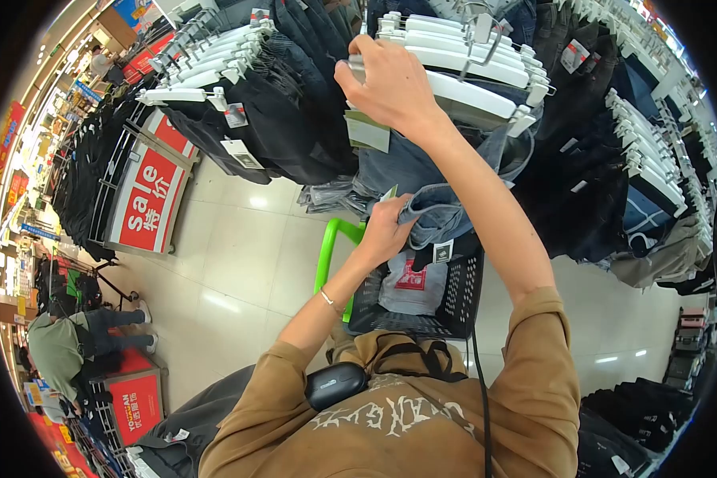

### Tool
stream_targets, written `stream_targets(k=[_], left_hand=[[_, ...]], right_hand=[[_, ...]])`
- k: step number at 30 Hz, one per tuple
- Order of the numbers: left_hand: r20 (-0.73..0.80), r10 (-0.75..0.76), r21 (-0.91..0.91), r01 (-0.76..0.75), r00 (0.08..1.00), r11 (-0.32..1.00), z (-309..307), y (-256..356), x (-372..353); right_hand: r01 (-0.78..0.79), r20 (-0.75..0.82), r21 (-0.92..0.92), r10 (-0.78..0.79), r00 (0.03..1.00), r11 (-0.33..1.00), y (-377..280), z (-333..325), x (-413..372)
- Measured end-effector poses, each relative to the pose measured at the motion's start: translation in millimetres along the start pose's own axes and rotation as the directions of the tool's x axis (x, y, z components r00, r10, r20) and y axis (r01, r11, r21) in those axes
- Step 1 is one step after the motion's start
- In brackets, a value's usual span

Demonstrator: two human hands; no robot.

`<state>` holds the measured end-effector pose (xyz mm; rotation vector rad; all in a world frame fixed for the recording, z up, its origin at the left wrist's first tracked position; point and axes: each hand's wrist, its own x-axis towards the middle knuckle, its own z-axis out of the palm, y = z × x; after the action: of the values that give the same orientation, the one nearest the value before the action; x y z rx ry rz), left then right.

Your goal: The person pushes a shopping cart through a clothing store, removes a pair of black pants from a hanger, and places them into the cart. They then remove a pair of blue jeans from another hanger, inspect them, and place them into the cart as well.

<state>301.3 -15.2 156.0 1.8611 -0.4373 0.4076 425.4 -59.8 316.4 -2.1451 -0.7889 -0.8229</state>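
My left hand (389, 229) is closed on the waistband of a pair of blue-grey jeans (440, 215), which hangs over the far end of a black shopping basket (464, 299). Higher up, my right hand (392, 84) pinches the clip at the left end of a white trouser hanger (470, 97). Its fingers partly cover the clip. More denim hangs below that hanger, with a pale green tag (368, 131) near my right wrist. Inside the basket lies a grey packet or garment with a red label (411, 275). A green handle (324, 259) curves along the basket's left side.
Dark trousers (271, 127) on white hangers fill the racks to the left, with more trousers (649, 163) at right. A red sale sign (147, 195) stands across the aisle. Another person (60, 350) stands at lower left. Dark clothes (637, 414) lie at lower right.
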Motion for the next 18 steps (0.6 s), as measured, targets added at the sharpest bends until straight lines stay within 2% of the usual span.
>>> stream_targets(k=[1,3,4,6,7,9,11,13,14,16,17,18], left_hand=[[0.002,0.002,-0.009,-0.002,1.000,1.000,2,0,-5],[0.024,-0.004,0.011,0.003,1.000,1.000,4,1,-12],[0.014,0.019,0.005,-0.020,1.000,1.000,4,3,-14],[0.004,0.035,0.008,-0.035,0.999,0.999,3,10,-16],[-0.008,0.050,0.015,-0.050,0.999,0.999,3,12,-17],[0.006,0.036,-0.003,-0.036,0.999,0.999,7,16,-18],[0.005,0.082,-0.030,-0.081,0.997,0.996,8,28,-16],[0.035,0.087,-0.025,-0.086,0.996,0.996,9,34,-16],[0.045,0.096,-0.026,-0.095,0.994,0.995,11,36,-17],[0.070,0.118,-0.012,-0.117,0.991,0.993,12,42,-18],[0.075,0.117,-0.009,-0.116,0.990,0.993,11,46,-19],[0.082,0.128,-0.023,-0.127,0.988,0.992,9,52,-19]], right_hand=[[-0.001,0.002,-0.008,0.001,1.000,1.000,2,-4,-2],[0.084,-0.200,-0.043,-0.091,0.976,0.996,7,-18,-6],[0.068,-0.230,-0.024,-0.072,0.971,0.997,10,-30,-10],[-0.101,-0.187,0.068,0.112,0.976,0.993,25,-56,-22],[-0.245,-0.185,0.126,0.266,0.946,0.961,28,-74,-28],[-0.408,-0.293,0.197,0.451,0.843,0.892,52,-97,-44],[-0.568,-0.329,0.199,0.600,0.729,0.799,74,-114,-61],[-0.639,-0.462,0.070,0.592,0.660,0.766,96,-110,-74],[-0.641,-0.464,0.068,0.593,0.658,0.764,107,-105,-81],[-0.668,-0.529,-0.207,0.493,0.691,0.715,116,-97,-86],[-0.672,-0.530,-0.203,0.497,0.687,0.712,120,-96,-89],[-0.730,-0.446,-0.163,0.611,0.654,0.663,116,-96,-88]])
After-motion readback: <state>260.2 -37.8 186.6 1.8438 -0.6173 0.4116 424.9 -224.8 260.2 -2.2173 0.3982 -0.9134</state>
